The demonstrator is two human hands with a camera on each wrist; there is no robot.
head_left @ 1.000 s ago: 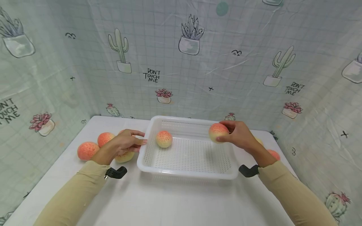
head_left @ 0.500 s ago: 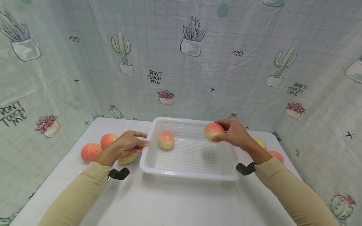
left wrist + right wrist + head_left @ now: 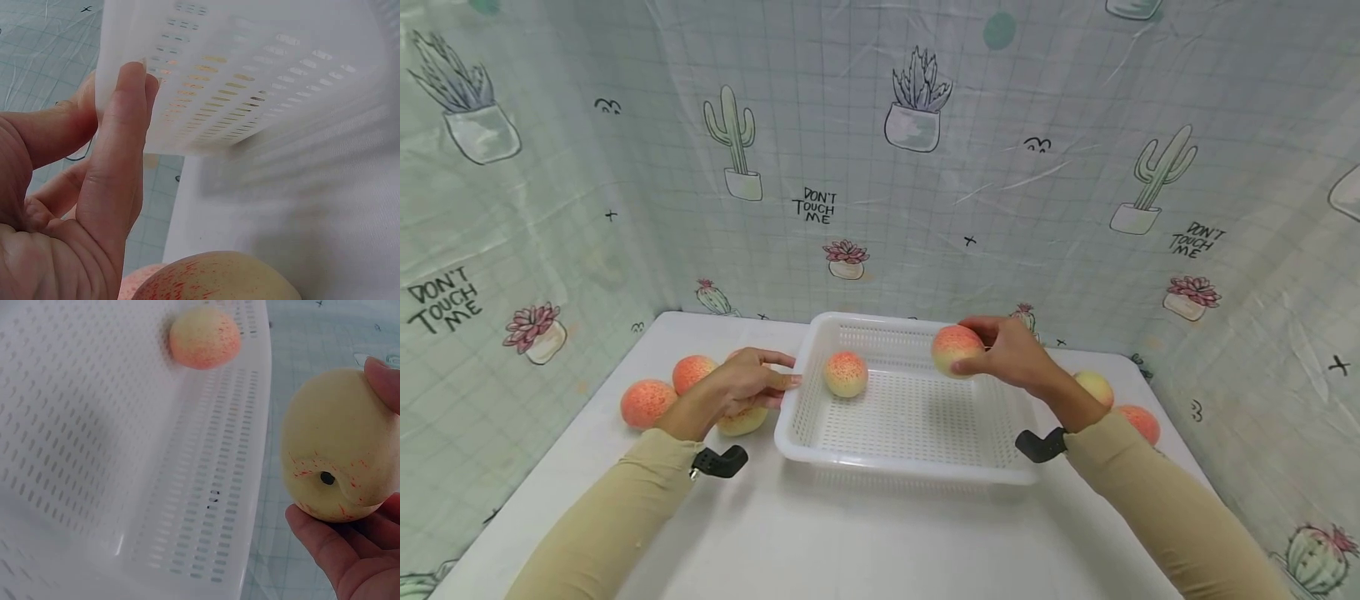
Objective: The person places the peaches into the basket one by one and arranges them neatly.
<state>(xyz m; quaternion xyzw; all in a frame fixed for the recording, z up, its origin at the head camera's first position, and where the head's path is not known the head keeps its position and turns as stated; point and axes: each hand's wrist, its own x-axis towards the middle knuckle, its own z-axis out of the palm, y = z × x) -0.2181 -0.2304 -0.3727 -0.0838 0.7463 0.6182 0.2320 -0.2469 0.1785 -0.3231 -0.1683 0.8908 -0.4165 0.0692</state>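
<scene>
My left hand (image 3: 743, 385) pinches the left rim of a white plastic basket (image 3: 910, 472); in the left wrist view, thumb and fingers (image 3: 115, 144) lie on either side of its wall. One red-and-yellow peach (image 3: 846, 374) rests inside the basket at the left. With thumb and fingers, my right hand (image 3: 1013, 354) grips another peach (image 3: 953, 350) up over the basket's back right part. The right wrist view shows this held peach (image 3: 337, 450) with its pale, dark-holed end toward the camera. The palm is partly out of that view.
Several peaches (image 3: 647, 404) lie on the white table (image 3: 865, 550) left of the basket, some partly hidden by the left hand. On the right, a yellowish peach (image 3: 1095, 388) and a redder one (image 3: 1139, 422) sit behind the right forearm. A patterned curtain (image 3: 880, 167) encloses the back and sides.
My right hand has moved left with its peach, further in over the basket. The left hand keeps its grip on the rim. The head view has shifted slightly.
</scene>
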